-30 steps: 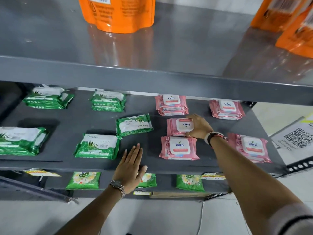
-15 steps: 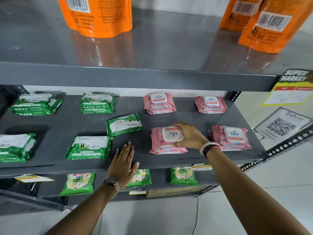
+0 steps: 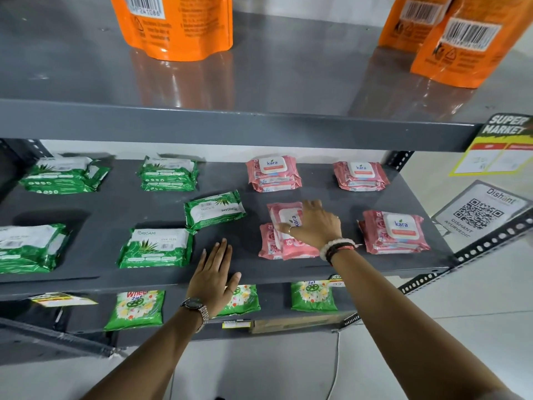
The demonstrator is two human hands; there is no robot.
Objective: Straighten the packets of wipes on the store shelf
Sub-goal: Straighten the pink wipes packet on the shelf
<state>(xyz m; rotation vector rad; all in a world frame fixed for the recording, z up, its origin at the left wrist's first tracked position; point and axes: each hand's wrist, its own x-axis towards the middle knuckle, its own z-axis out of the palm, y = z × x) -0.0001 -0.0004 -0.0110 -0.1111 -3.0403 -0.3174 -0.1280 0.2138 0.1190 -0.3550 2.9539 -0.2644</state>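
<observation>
Pink Kara wipes packets and green Origami wipes packets lie on the grey middle shelf (image 3: 248, 264). My right hand (image 3: 314, 223) rests on a pink packet (image 3: 284, 217) that is turned sideways on top of another pink packet (image 3: 266, 243) at the shelf front. Neat pink stacks sit at the back (image 3: 272, 174), back right (image 3: 360, 176) and front right (image 3: 393, 232). A green packet (image 3: 215, 209) lies skewed mid-shelf. My left hand (image 3: 215, 277) lies flat and open on the shelf's front edge, beside a straight green packet (image 3: 155, 248).
More green packets sit at the back left (image 3: 62, 176), back (image 3: 168, 173) and far left (image 3: 28, 248). Orange pouches (image 3: 173, 24) stand on the top shelf. Green detergent packs (image 3: 135, 308) lie on the lower shelf. A QR sign (image 3: 481, 212) hangs at right.
My right hand has drawn the pink packet forward onto the front pink packet and turned it sideways. My fingers now lie flatter on it. The left hand stays on the shelf edge.
</observation>
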